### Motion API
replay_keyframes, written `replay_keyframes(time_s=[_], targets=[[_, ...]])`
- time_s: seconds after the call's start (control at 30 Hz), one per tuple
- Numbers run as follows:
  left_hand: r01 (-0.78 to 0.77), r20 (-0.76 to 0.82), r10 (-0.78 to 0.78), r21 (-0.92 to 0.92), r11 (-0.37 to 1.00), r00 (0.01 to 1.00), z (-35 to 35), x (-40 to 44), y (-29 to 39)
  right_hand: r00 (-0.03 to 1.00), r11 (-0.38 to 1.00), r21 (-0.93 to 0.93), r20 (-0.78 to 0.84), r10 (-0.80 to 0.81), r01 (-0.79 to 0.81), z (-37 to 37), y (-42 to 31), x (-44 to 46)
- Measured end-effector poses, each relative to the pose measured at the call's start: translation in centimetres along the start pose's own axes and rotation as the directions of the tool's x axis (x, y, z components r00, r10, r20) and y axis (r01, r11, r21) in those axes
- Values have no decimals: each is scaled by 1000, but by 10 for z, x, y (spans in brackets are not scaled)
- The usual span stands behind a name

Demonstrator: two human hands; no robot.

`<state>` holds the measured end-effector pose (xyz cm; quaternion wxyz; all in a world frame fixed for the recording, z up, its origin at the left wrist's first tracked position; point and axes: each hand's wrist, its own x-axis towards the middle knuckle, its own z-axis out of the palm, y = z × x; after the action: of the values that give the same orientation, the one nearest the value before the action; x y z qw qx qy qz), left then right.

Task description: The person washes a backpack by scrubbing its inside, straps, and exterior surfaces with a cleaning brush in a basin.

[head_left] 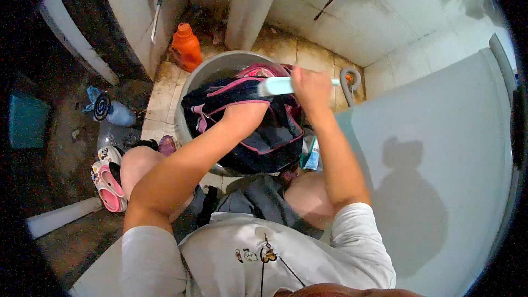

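Observation:
A dark bag with pink trim (269,135) fills a round grey tub (192,85) between my knees. Closed around a pale green and white brush (279,86), my right hand (312,91) holds it over the upper part of the bag. The brush head is blurred and close to the fabric. My left hand is inside the bag, under its pink-edged flap, so its fingers are hidden; only the wrist and forearm (242,116) show at the opening.
An orange bottle (187,48) stands behind the tub. To the right are a grey hose (350,85) and a large pale panel (434,148). White and pink clogs (110,187) lie at the left, below a bluish bottle (121,114). A blue-white packet (312,157) is beside the tub.

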<state>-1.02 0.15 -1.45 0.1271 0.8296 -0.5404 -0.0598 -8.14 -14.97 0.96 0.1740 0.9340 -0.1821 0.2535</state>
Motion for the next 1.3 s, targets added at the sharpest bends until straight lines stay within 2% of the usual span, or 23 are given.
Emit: replay_keyframes(time_s=[0.03,0.13,0.17,0.27,0.3,0.4,0.43,0.47,0.53,0.57,0.6,0.67,0.73,0.8,0.87,1.0,1.03,1.07,1.13,1.17,1.2,1.27,1.3], targets=[[-37,-207,33,-15,999,978,12,2,-4,999,997,62,1,50,-50,5,7,0],[-87,-345,-64,-405,910,936,40,-7,-5,996,996,48,-59,-68,71,-10,-23,-1],[-90,-344,-60,-404,910,937,33,-6,-4,986,986,94,-108,-129,139,-21,-37,2],[-37,92,40,-38,999,995,-5,-6,2,998,998,31,-22,-61,62,-2,-12,-2],[-67,-95,61,-69,995,994,-5,-4,1,999,999,43,-28,31,-30,-2,-2,0],[-54,33,54,-25,998,998,-9,-8,-2,1000,998,64,27,7,-9,7,-7,-7],[76,-164,-146,-372,925,976,25,-14,1,1000,996,85,-19,-8,10,-3,-23,-5],[-143,-305,-137,-739,659,942,50,-8,-6,991,971,213,-93,-91,109,-17,-36,-1],[-80,-255,27,-199,977,967,32,-12,-4,999,989,150,28,-21,17,-2,-24,-4],[-47,-61,39,-122,991,997,12,-4,-4,999,988,152,24,-21,17,2,-18,-7],[-131,-441,85,-75,989,894,13,0,-2,997,992,116,60,38,-45,1,-12,-6],[-66,-319,-23,-264,962,948,14,0,-5,992,993,73,95,85,-92,0,-11,-6],[-108,-275,-152,-741,663,949,32,-9,-1,996,989,123,-45,-75,80,-20,-40,-3],[-138,-222,-20,-670,729,975,27,-4,-6,993,971,212,-75,-93,107,-7,-35,-4],[-27,-57,22,-92,995,998,10,-3,-2,999,995,95,-45,-25,29,1,-8,-3],[3,-107,-36,-288,958,994,19,-5,-6,998,997,70,-64,-6,10,4,-18,-8],[-106,-277,-141,-716,690,951,28,-8,-3,991,987,128,-101,-88,101,-13,-36,-4],[-106,-272,-136,-715,691,953,35,-7,-4,973,959,218,-182,-140,179,-15,-42,-3],[-33,132,44,-85,996,990,16,-9,-3,989,993,-24,-93,-116,114,-4,-21,-4],[-114,-65,110,-58,992,992,17,-4,-5,998,998,19,-10,-65,65,2,-8,-4],[-105,-75,100,-60,993,992,14,-4,-5,997,997,19,-15,-78,78,2,-9,-2],[-12,169,28,-98,995,985,8,-4,-2,994,995,-57,70,-80,84,0,-12,-7],[82,-138,-267,-735,673,954,31,-11,5,1000,994,112,-23,-14,17,-1,-28,-8]])
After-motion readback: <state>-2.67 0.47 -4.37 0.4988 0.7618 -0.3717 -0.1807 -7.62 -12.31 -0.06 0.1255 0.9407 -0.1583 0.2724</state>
